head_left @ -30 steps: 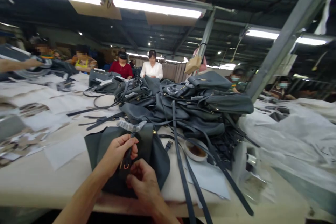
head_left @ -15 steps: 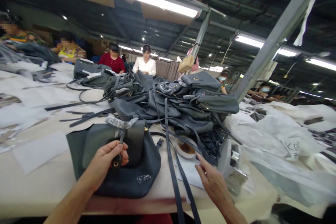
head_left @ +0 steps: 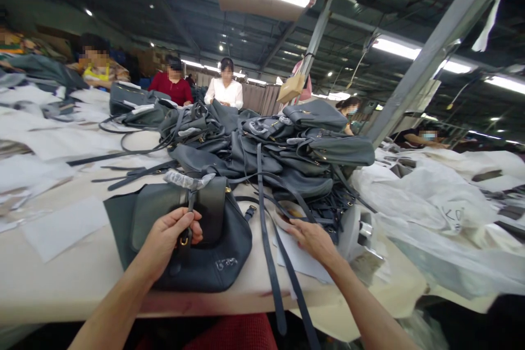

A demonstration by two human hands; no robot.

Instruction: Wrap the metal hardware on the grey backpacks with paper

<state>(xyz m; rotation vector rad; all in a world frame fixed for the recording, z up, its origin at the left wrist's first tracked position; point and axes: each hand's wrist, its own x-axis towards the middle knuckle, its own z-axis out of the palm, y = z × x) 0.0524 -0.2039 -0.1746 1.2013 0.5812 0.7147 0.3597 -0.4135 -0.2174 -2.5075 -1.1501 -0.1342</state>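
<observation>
A dark blue-grey leather handbag [head_left: 229,240] lies on the table in front of me, its handle [head_left: 192,179] wrapped in clear plastic. My left hand [head_left: 174,232] is closed around a narrow strap at the front of the bag, pinched between thumb and fingers above a gold ring [head_left: 184,240]. My right hand [head_left: 309,238] reaches over the near side of a small white bowl [head_left: 283,221] with brown liquid in it. Its fingers are drawn together at the rim; whether they hold anything is hidden. Two long dark straps [head_left: 274,284] hang over the table edge between my hands.
A heap of similar bags [head_left: 246,158] rises behind the handbag. White paper [head_left: 65,227] lies at left; a greyish-white object with a metal part [head_left: 361,235] stands at right, near crumpled white plastic sheeting [head_left: 435,213]. Several people work farther back. A slanted metal post [head_left: 435,54] rises at right.
My right hand has moved left and up over the bowl's near side, its fingers drawing together. My left hand keeps its hold on the strap. The view has shifted slightly.
</observation>
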